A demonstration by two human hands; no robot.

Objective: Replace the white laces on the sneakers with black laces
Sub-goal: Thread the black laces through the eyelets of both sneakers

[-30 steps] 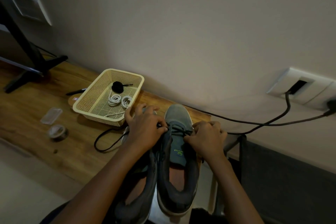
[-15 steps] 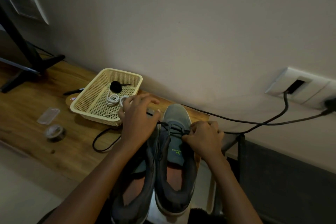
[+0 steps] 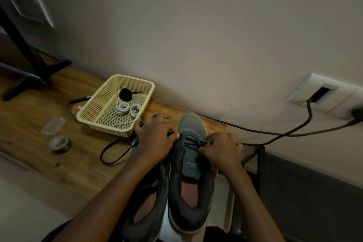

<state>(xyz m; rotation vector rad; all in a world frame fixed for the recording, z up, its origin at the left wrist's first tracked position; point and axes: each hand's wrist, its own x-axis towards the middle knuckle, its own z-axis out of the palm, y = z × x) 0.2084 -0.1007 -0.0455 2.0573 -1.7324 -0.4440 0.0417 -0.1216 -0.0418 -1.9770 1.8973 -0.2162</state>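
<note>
Gray sneakers (image 3: 191,188) have toes on the desk (image 3: 35,112), heels past its front edge; green tongue logo (image 3: 191,163) unreadable; left hand (image 3: 155,139) and right hand (image 3: 222,151) each pinch the black lace (image 3: 191,141); white laces (image 3: 127,109) coiled in the basket (image 3: 94,112) beside them.

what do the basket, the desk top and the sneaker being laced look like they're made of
Basket: probably moulded plastic, cream and matte, given its regular perforated mesh and smooth rim. Desk top: wood or wood-look laminate, low sheen, with brown grain streaks. Sneaker: soft matte grey upper, maybe suede or fabric; the dim light leaves it open.
</note>
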